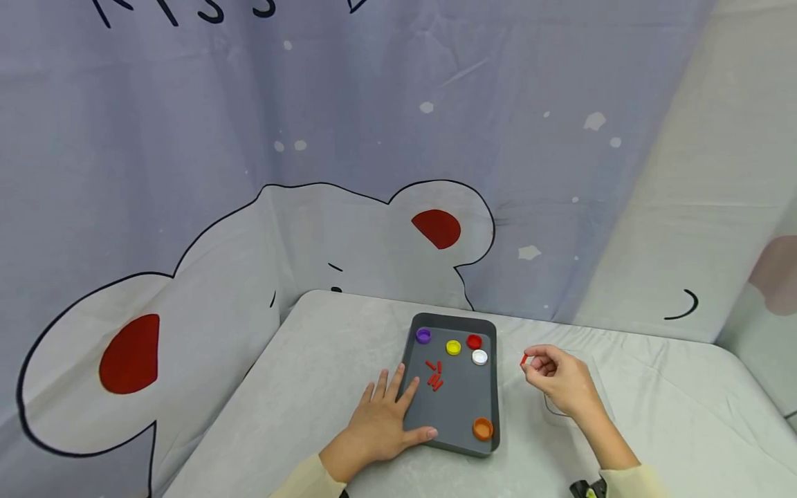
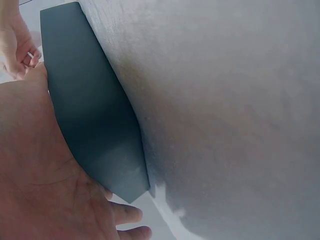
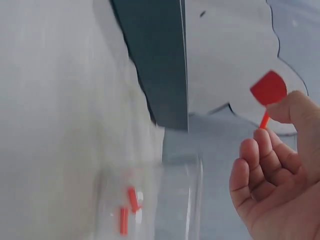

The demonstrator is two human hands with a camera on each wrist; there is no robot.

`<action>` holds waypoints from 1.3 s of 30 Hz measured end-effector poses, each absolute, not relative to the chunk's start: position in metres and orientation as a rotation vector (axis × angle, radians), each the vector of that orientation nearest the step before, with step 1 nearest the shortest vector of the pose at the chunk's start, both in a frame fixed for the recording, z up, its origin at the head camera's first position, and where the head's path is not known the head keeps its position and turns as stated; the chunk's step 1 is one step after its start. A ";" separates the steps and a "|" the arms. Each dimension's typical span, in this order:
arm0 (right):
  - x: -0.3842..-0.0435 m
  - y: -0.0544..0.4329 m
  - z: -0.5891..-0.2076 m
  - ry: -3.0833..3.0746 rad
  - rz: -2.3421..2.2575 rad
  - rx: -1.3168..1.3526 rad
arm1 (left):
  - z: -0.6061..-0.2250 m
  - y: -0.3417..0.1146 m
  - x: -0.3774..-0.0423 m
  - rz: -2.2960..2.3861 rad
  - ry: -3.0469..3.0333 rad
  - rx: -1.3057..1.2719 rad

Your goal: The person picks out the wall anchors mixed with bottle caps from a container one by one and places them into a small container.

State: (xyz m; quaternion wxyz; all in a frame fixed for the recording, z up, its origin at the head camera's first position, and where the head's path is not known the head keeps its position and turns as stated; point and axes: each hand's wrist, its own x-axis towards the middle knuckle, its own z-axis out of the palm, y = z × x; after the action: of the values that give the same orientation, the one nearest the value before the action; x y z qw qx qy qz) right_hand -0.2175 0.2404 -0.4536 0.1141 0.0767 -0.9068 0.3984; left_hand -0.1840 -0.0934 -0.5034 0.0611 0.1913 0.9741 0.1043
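Observation:
My right hand [image 1: 562,380] pinches a small red stick [image 3: 264,120] between thumb and fingertip, to the right of the grey tray [image 1: 461,408] and above a clear plastic box [image 3: 175,200]. Two similar red pieces [image 3: 124,221] show in that box in the right wrist view. My left hand [image 1: 381,423] lies with fingers spread over the tray's left edge, its thumb reaching across the near rim. Several loose red sticks [image 1: 432,380] lie on the tray's left middle.
In the tray's far part sit purple [image 1: 423,335], yellow [image 1: 453,347], red [image 1: 474,342] and white [image 1: 479,357] round caps. A larger orange cap [image 1: 482,429] is at the near right corner. A printed curtain [image 1: 373,242] hangs behind the pale cloth-covered surface [image 1: 311,373].

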 end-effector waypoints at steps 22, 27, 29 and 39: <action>-0.221 0.313 -0.457 -2.798 0.963 0.209 | -0.503 -0.094 -0.184 0.324 2.931 0.579; -0.224 0.318 -0.458 -2.811 0.968 0.197 | -0.509 -0.095 -0.185 0.313 2.948 0.586; -0.225 0.321 -0.459 -2.814 0.956 0.193 | -0.508 -0.095 -0.185 0.319 2.947 0.588; -0.230 0.318 -0.461 -2.784 0.920 0.208 | -0.504 -0.095 -0.184 0.322 2.946 0.599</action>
State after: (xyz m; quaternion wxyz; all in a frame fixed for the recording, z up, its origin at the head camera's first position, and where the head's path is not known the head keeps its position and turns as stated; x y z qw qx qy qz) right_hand -0.2303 0.3184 -0.4611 0.1008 0.0706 -0.9423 0.3114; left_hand -0.1839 -0.0950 -0.5040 0.0590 0.1977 0.9727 0.1065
